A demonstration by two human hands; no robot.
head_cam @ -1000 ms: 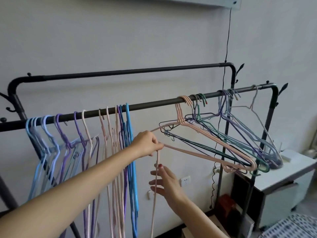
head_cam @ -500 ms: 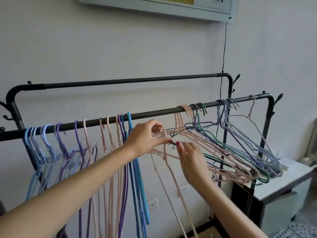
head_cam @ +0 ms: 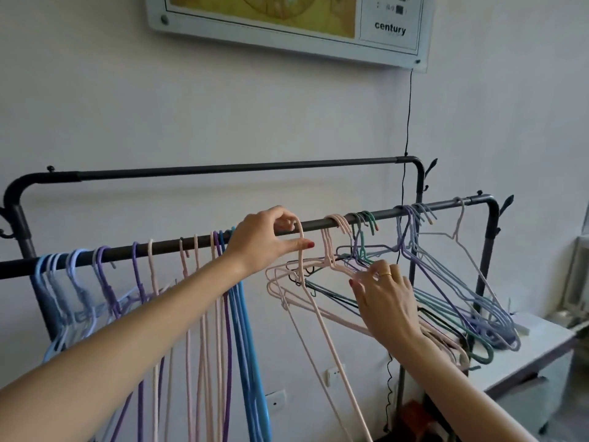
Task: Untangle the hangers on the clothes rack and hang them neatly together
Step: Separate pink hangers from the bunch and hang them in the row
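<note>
A black clothes rack has a front rail (head_cam: 322, 223) running across the view. Sorted hangers (head_cam: 204, 282) in blue, purple and pink hang edge-on along its left half. My left hand (head_cam: 266, 242) pinches the hook of a pale pink hanger (head_cam: 315, 317) right at the rail. A tangle of pink, green, black and purple hangers (head_cam: 446, 301) hangs tilted on the right half. My right hand (head_cam: 384, 301) rests its fingertips on pink wires of that tangle, fingers bent around them.
A second, higher rail (head_cam: 239, 169) runs behind. A framed map (head_cam: 287, 23) hangs on the wall above, with a black cable (head_cam: 409, 116) dropping from it. A white cabinet (head_cam: 529, 349) stands at the right, behind the rack's end post (head_cam: 489, 250).
My left hand has lifted the pink hanger's hook from below the rail up to it. My right hand rose from under the hangers and moved right onto the tangle. The view tilted upward.
</note>
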